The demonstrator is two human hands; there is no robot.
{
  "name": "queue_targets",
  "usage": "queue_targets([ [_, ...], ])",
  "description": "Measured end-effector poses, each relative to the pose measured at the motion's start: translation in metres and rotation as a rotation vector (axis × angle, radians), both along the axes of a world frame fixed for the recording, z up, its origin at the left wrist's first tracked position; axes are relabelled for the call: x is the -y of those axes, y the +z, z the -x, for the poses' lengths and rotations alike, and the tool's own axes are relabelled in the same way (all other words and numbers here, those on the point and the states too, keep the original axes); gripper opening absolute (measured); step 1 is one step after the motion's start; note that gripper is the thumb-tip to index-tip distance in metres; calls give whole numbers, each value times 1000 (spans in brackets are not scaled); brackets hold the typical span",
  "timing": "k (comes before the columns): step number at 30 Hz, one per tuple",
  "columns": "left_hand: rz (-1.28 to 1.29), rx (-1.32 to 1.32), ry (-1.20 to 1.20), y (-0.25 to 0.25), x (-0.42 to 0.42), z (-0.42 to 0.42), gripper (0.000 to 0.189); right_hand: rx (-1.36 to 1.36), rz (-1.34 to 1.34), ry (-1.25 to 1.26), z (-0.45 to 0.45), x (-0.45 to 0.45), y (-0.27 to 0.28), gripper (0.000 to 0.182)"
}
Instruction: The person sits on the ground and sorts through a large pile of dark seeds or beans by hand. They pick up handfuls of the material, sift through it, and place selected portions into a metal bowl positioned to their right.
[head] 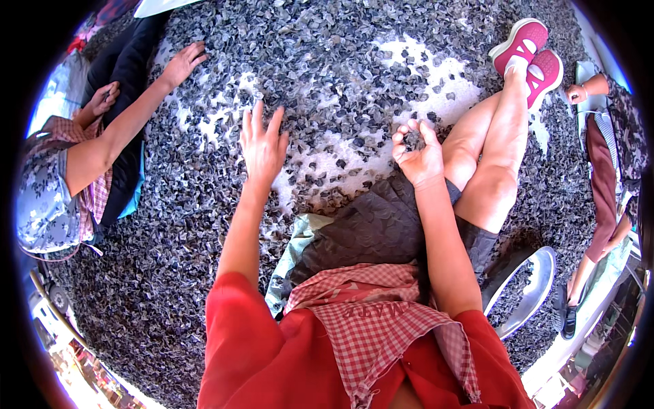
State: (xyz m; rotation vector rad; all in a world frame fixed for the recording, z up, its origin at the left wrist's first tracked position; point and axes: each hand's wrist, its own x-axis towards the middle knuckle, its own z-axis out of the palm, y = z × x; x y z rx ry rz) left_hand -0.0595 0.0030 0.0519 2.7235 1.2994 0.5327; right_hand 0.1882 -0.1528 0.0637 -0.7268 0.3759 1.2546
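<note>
A thick layer of dark, curled dried pieces (306, 61), resembling wood ear fungus, covers a white sheet (447, 76). Over a thinly covered patch of it, my left hand (263, 145) reaches out palm down, fingers spread and holding nothing. My right hand (421, 156) is turned palm up beside my knee. Its fingers curl around a few small dark pieces (413, 139), partly hidden by the fingertips.
My legs (493, 163) stretch to the right, ending in red shoes (531, 56). Beside my right elbow lies a metal basin (544, 286), tipped on its side. One person sits at left, an arm (127, 125) reaching over the layer; another person's legs (600, 189) are at right.
</note>
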Motion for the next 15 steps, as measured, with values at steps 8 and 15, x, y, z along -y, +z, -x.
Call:
queue_targets([
  [8,-2,-340,412,-30,-12,35,41,45,-7,9,6,2,-1,16],
  [15,17,91,170,-34,14,-45,22,-65,45,111,30,-6,-4,16],
])
